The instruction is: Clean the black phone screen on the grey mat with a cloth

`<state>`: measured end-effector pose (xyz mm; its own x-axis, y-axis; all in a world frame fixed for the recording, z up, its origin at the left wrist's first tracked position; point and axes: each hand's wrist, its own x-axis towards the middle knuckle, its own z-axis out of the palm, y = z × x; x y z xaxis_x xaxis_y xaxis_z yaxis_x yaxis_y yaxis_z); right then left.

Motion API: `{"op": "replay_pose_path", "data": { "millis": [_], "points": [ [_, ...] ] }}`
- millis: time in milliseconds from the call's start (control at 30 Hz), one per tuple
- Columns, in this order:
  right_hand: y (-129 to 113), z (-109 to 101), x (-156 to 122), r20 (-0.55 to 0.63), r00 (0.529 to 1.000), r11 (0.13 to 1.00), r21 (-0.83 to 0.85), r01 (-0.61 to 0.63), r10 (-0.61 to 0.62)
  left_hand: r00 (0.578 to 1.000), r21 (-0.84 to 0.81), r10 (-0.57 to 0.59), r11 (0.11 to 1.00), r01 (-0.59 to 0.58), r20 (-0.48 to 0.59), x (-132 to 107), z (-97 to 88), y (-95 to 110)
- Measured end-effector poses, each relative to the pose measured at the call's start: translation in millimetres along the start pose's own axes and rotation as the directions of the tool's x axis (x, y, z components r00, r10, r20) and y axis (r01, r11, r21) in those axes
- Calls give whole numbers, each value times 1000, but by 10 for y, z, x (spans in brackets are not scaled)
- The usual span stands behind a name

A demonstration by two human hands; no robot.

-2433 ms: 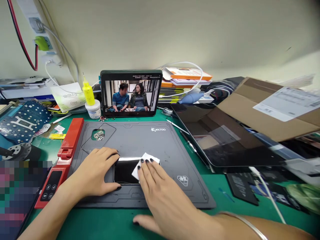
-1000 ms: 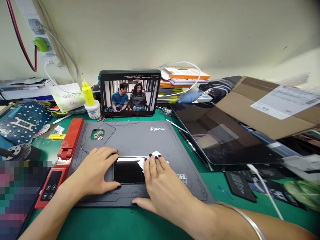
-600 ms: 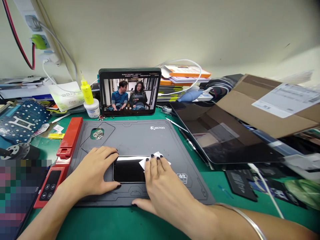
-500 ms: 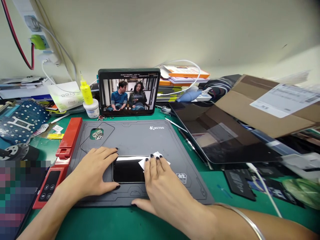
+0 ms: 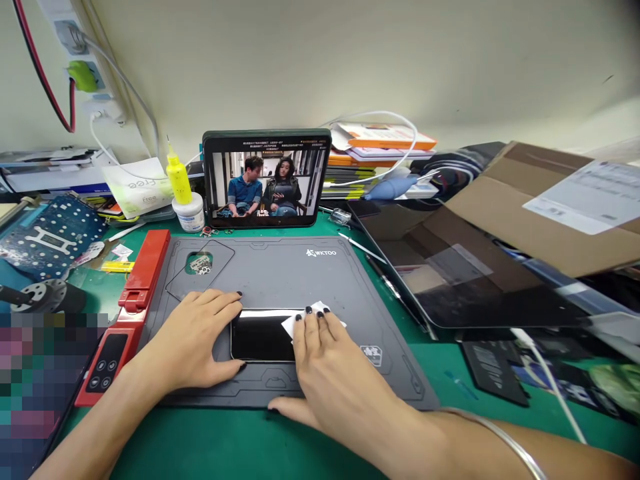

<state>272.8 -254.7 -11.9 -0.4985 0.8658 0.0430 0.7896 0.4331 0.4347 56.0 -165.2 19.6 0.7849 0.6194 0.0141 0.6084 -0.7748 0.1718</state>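
Observation:
A phone [image 5: 263, 339] with a dark, glossy screen lies face up on a grey work mat [image 5: 270, 267]. My left hand [image 5: 203, 340] braces its left end, with the fingers at the far edge and the thumb at the near edge. Under the fingertips of my right hand [image 5: 333, 373] is a white wipe [image 5: 289, 326], pressed flat on the right part of the screen. That hand covers the phone's right end, and its thumb sticks out to the left near the mat's front edge.
Left of the mat lies a red folding device [image 5: 145, 267]. A tablet [image 5: 265, 180] playing a video stands behind, beside a white tub [image 5: 190, 213] and yellow bottle [image 5: 179, 179]. On the right are a large dark glass panel [image 5: 450, 280] and cardboard [image 5: 500, 200].
The whole view has shifted slightly, so things appear a little further right. Both hands keep nearly the same place on the phone and the wipe.

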Motion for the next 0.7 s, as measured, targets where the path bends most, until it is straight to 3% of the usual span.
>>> {"op": "replay_pose_path", "data": {
  "millis": [500,700],
  "points": [
    [36,-3,23,25,1000,1000,21,6,-6,1000,15,7,1000,-6,-23,-7,9,8],
    [-18,-29,-76,-93,994,995,74,69,-62,1000,5,14,1000,-14,-18,19,0,7]
  ]
}}
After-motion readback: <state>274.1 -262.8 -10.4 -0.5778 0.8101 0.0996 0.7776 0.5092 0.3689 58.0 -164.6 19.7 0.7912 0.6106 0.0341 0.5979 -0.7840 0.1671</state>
